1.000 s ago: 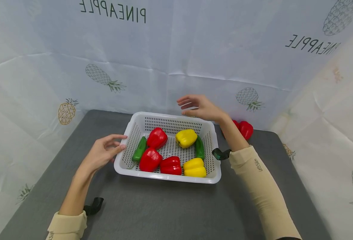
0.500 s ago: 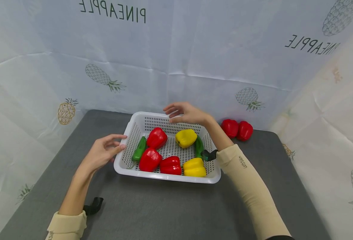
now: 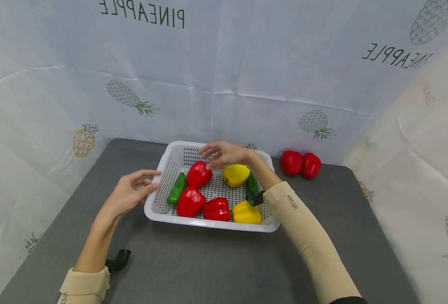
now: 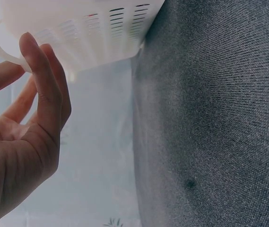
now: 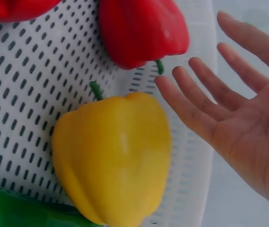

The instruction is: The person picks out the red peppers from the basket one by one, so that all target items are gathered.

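Observation:
A white perforated plastic basket (image 3: 212, 224) holds several bell peppers and green chili peppers. At its left rim, my left hand (image 3: 130, 192) pinches the edge between thumb and fingers, as the left wrist view (image 4: 30, 113) shows. My right hand (image 3: 225, 154) hovers over the back of the basket with fingers spread and nothing in them. Just below its fingertips lies a red bell pepper (image 3: 198, 175); a yellow bell pepper (image 5: 115, 156) sits beside it, partly under the wrist. Another red bell pepper (image 3: 190, 202) and a third red bell pepper (image 3: 217, 209) lie nearer the front.
Inside the basket are also a green chili pepper (image 3: 176, 189) at left, a second green chili pepper (image 3: 252, 183) at right and a front yellow bell pepper (image 3: 247, 212). Two red bell peppers (image 3: 301, 164) sit outside, at the dark table's (image 3: 208, 266) back right, before a pineapple-print curtain (image 3: 224, 67).
My right hand has moved left and down, from above the basket's back right rim to over the back red bell pepper. The left hand stays at the rim.

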`<action>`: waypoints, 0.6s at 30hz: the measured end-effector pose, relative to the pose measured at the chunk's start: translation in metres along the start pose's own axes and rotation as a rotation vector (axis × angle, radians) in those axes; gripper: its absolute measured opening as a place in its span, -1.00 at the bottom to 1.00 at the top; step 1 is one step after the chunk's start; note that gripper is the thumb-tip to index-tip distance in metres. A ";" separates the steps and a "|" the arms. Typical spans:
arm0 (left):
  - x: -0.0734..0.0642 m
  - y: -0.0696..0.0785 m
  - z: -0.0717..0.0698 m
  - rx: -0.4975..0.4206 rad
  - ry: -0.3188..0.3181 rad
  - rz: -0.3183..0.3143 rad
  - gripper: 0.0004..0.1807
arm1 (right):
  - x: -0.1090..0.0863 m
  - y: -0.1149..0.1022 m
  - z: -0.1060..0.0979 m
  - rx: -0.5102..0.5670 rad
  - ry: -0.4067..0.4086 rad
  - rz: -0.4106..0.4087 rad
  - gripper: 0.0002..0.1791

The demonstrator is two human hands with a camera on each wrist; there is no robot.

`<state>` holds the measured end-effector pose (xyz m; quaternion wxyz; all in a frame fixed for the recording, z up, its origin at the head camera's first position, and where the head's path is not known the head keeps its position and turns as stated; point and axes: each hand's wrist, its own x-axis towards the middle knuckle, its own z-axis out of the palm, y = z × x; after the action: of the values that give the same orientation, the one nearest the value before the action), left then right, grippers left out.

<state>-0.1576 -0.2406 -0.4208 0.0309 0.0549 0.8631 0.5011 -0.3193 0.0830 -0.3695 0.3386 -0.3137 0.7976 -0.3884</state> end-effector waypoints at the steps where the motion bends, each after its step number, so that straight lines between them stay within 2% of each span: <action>1: 0.000 0.000 -0.001 0.001 0.000 -0.001 -0.45 | 0.002 0.001 0.001 0.010 -0.007 0.010 -0.28; 7: 0.000 0.000 -0.001 0.000 -0.001 -0.001 -0.45 | 0.008 0.008 0.006 0.028 -0.025 0.044 -0.24; 18: 0.000 0.000 0.000 0.003 0.005 -0.009 -0.45 | 0.015 0.012 0.012 -0.051 -0.035 0.042 -0.26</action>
<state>-0.1574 -0.2403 -0.4206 0.0310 0.0497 0.8643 0.4996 -0.3215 0.0730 -0.3895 0.3525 -0.3121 0.8075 -0.3553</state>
